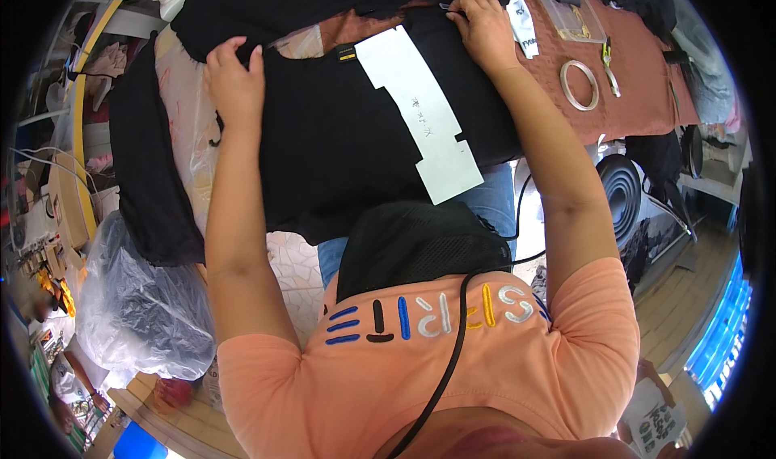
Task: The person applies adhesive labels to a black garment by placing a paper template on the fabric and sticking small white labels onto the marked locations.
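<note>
Before us, black fabric (323, 143) lies over brown cloth (643, 95) beneath a white card (420, 115). Our left hand (234, 83), fingers parted, is at the fabric's edge; whether our right hand (488, 37) grasps anything, we cannot tell.

Brown-covered table (638, 79) under black garment (339, 127), 1 ring (564, 83)
</note>
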The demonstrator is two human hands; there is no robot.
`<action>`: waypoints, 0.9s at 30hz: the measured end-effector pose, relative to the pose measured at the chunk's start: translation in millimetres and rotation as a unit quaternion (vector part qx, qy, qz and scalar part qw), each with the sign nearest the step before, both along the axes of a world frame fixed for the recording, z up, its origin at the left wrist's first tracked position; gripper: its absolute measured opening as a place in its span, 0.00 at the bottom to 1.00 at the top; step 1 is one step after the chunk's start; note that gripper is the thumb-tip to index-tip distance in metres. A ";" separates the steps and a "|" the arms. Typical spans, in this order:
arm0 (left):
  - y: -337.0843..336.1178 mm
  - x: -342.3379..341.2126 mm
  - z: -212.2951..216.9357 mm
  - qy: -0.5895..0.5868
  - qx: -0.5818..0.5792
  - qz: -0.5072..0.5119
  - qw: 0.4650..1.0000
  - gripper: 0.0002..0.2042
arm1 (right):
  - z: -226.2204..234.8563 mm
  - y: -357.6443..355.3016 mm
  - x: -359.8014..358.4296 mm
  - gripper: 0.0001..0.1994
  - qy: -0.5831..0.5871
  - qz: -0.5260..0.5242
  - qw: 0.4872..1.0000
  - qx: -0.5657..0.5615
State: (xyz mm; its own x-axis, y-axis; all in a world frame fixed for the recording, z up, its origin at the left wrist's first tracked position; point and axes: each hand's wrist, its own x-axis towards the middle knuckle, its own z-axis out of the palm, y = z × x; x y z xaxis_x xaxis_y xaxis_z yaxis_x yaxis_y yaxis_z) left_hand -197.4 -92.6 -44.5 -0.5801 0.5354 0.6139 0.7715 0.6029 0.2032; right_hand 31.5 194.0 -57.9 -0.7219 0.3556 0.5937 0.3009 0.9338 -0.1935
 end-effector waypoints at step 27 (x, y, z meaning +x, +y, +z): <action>107.6 148.6 1.2 -0.076 -0.204 -0.292 0.932 0.36 | -16.0 -24.3 76.3 0.35 -0.191 -0.010 0.981 0.027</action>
State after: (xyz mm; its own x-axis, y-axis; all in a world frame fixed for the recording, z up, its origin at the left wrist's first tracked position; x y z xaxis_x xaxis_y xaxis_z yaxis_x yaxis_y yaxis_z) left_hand -48.8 15.0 -43.3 -0.1812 0.9572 0.2258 0.9731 0.1412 0.1823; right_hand 107.8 169.7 -73.9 -0.8889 0.3469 0.2992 0.3599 0.9329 -0.0124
